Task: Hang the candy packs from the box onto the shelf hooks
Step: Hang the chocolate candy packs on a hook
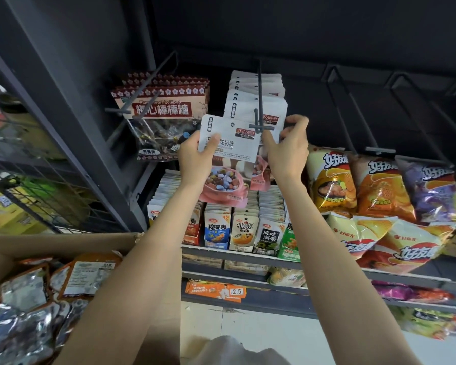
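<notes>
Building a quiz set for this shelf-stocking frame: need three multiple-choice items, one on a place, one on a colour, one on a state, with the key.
1. Where is the cardboard box?
A. Lower left, below the left arm
B. On the top shelf
C. Right of the chip bags

2. What colour is the upper half of the candy pack being held?
A. Green
B. White
C. Black

3. What is the left hand doing?
A. Hanging idle
B. Reaching into the box
C. Holding the candy pack by its left edge

Key: 1 A, the box sits at lower left with foil packs inside. 2 B, the top is white above a pink picture. 3 C, its thumb lies across the pack's front, while the right hand holds the packs at the hook.
</notes>
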